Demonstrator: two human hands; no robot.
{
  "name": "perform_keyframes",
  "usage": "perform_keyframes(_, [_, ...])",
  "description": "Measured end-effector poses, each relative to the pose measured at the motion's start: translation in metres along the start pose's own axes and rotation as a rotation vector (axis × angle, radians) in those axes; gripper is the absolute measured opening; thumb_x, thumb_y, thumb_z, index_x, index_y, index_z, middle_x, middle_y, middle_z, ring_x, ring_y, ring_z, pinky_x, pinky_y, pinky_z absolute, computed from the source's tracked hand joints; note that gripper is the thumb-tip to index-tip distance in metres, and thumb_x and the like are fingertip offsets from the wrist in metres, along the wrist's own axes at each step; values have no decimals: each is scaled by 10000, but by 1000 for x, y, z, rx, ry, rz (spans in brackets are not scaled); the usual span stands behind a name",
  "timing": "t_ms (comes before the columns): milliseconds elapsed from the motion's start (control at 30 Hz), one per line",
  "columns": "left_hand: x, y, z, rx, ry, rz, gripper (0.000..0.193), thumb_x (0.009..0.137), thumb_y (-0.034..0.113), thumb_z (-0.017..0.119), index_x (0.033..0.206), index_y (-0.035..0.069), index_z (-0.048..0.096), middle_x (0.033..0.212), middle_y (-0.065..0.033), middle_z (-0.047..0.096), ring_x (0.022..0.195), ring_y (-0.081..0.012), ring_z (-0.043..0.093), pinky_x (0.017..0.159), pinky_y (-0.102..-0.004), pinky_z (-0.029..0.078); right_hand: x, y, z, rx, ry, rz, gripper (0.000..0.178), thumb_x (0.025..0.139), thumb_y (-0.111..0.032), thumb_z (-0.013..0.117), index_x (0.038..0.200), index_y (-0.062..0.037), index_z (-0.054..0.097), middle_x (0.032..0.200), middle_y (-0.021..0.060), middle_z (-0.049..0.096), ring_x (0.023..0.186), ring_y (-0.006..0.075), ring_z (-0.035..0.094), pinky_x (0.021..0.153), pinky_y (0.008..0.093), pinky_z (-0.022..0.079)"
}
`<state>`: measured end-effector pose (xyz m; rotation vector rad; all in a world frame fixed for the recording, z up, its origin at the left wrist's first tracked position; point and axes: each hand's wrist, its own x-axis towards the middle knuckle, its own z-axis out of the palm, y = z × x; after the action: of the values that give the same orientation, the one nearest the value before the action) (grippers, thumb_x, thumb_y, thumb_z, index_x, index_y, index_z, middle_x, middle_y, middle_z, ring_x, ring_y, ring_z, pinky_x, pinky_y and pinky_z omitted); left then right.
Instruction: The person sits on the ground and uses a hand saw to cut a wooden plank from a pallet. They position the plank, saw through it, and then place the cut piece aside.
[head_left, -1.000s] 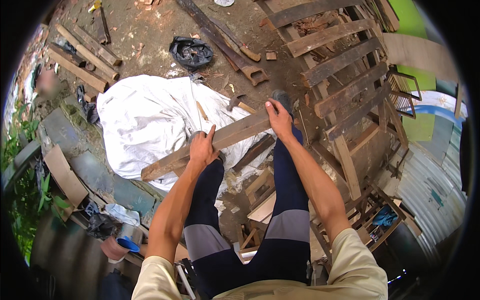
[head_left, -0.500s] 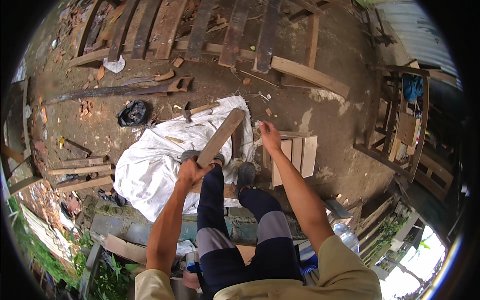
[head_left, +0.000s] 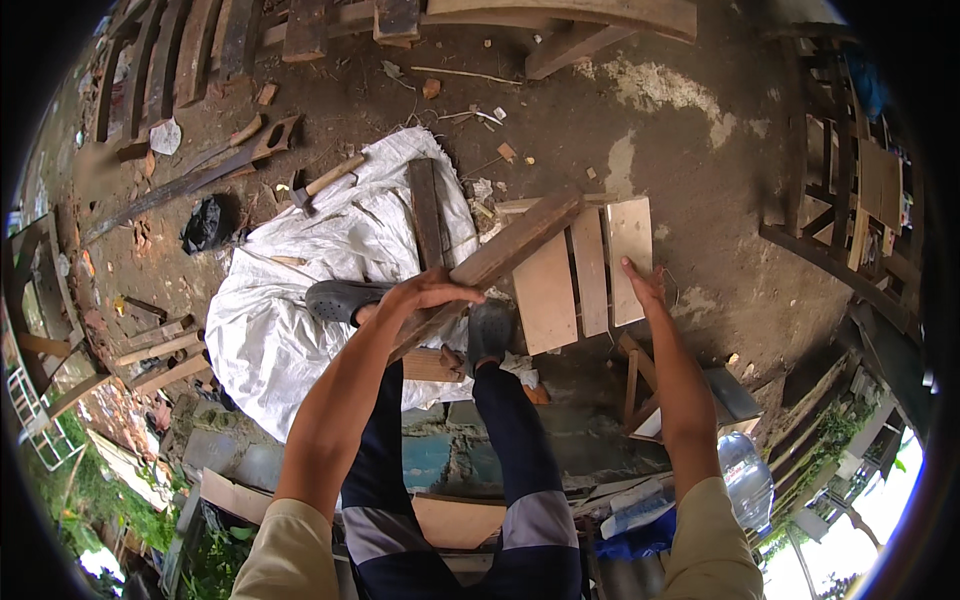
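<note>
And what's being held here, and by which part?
Left hand holds the wooden beam toward its lower-left end; right hand at the slatted panel's edge, grip unclear.

Soft, diffuse daylight falls over the scene, brightest on the white sheet [head_left: 270, 335], with faint shadows on the dull brown ground [head_left: 700, 175] and deeper gloom toward the right rim. Glare burns out the background at lower right, near the jug's [head_left: 745, 480] pale highlights, with a bluish fringe along the rim. The plank [head_left: 520, 237] looks fairly clear, while fisheye distortion bows the slats [head_left: 570, 10] above and black vignetting swallows the corners.
</note>
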<state>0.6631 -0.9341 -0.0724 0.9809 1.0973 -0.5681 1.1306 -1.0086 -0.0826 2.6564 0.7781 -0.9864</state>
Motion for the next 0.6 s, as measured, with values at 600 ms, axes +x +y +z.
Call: perform_keyframes(600, [-23, 43, 8, -161, 12, 219, 1087, 638, 537, 874, 1500, 5, 479, 1444, -217, 583, 1347, -342, 545, 1131, -431, 419, -97, 1, -5, 194, -9, -151, 930, 790, -805, 659, 1157, 48, 704, 1148, 297, 698, 1103, 441, 657, 949, 499, 477])
